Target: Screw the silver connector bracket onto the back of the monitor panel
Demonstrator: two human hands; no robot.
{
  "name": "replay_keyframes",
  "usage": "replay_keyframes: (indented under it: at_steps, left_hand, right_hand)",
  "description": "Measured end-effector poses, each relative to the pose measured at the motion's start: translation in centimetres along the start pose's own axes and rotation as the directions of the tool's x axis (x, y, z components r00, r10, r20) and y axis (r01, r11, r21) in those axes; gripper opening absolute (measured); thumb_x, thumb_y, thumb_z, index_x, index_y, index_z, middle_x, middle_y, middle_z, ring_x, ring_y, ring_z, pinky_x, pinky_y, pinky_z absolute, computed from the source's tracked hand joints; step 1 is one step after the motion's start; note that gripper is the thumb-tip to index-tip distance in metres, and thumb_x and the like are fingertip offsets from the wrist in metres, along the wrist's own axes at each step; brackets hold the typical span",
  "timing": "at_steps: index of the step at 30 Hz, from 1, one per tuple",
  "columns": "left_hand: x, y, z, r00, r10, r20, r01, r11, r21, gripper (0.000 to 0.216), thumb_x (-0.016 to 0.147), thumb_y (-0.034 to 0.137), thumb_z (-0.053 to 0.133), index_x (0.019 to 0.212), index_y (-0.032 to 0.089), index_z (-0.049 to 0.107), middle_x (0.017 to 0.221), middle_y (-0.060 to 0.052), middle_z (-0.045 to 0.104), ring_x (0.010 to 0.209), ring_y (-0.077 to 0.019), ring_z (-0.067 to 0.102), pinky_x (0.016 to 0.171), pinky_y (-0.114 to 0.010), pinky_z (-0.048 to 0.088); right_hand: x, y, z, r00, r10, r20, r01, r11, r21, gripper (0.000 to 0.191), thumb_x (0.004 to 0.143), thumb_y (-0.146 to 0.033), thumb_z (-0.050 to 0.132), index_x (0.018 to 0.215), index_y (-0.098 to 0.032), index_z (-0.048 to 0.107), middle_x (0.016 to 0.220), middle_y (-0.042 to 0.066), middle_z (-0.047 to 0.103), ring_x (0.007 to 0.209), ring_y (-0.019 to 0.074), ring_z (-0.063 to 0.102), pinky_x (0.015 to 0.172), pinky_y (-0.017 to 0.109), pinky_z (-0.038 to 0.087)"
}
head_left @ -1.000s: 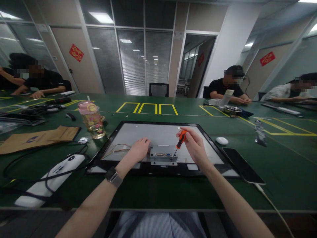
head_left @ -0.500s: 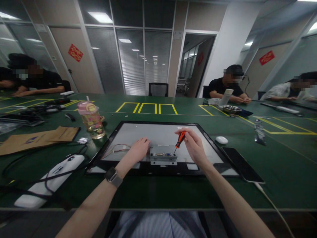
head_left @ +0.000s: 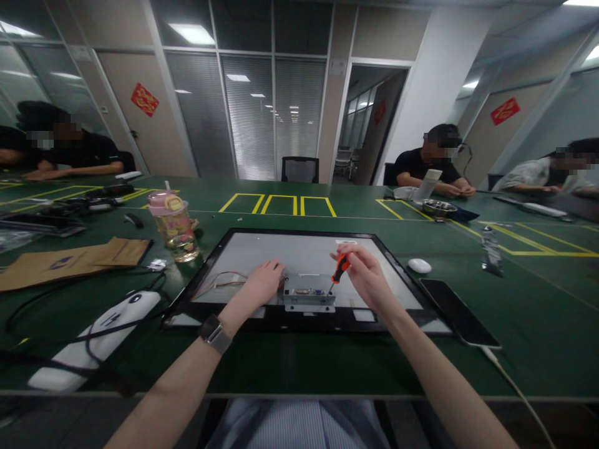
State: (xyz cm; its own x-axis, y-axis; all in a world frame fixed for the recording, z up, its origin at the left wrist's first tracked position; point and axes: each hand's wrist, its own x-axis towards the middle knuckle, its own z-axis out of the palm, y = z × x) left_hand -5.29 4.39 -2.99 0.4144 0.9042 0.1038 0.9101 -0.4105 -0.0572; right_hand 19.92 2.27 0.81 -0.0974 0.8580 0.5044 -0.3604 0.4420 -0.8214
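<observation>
My right hand [head_left: 367,274] is closed round the orange-and-black handle of a screwdriver [head_left: 341,267]. The thin shaft slants down to the left, its tip at the right end of a silver metal bracket [head_left: 309,300] with video ports on its front. At the bracket's left end rests my left hand [head_left: 264,282], fingers together and bent against it; the fingertips are partly hidden. Beneath both hands lies a flat display panel [head_left: 299,246] with a grey-white back and black frame. Thin wires [head_left: 219,277] run over the panel left of my left hand.
A pink-lided bottle [head_left: 172,224], a paper bag [head_left: 70,262] and a white device with black cables [head_left: 100,340] stand or lie to the left. On the right are a white case [head_left: 419,265] and a phone [head_left: 458,312] with a cable. Several people sit across the table.
The screwdriver handle and my right fingers have shifted slightly, with the tip still at the bracket's right end. My left hand has kept its place.
</observation>
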Motion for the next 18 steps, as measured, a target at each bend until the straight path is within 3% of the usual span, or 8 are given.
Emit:
replay_keyframes:
  at_steps: [6,13,18]
  left_hand:
    - [0.16,-0.14,0.36,1.000,-0.001,-0.001,0.001,1.000,-0.008,0.035,0.092,0.010,0.043,0.124,0.013,0.057,0.124,-0.015,0.059,0.111,-0.0261,0.059,0.097,-0.039,0.047]
    - [0.13,-0.08,0.29,1.000,-0.006,-0.001,0.006,1.000,-0.015,0.034,0.093,0.010,0.041,0.123,0.013,0.057,0.124,-0.015,0.059,0.111,-0.0256,0.059,0.096,-0.039,0.048]
    - [0.06,-0.01,0.22,1.000,-0.004,-0.004,0.004,1.000,-0.002,0.035,0.093,0.010,0.041,0.124,0.012,0.057,0.124,-0.015,0.059,0.110,-0.0261,0.059,0.095,-0.039,0.048]
  right_hand:
    - [-0.06,-0.24,0.14,0.999,0.044,0.028,-0.044,0.999,0.004,0.025,0.087,-0.048,0.068,0.104,-0.031,0.073,0.089,0.002,0.069,0.090,0.0203,0.064,0.101,0.046,0.047]
    - [-0.01,-0.43,0.16,1.000,0.008,-0.011,-0.008,1.000,0.019,0.016,0.080,-0.044,0.076,0.078,-0.028,0.074,0.095,0.002,0.063,0.095,0.0191,0.060,0.107,0.045,0.044]
    - [-0.09,-0.65,0.28,0.996,0.086,0.030,-0.088,0.993,0.072,0.024,0.084,-0.046,0.072,0.102,-0.030,0.073,0.089,0.001,0.067,0.088,0.0190,0.064,0.103,0.046,0.046]
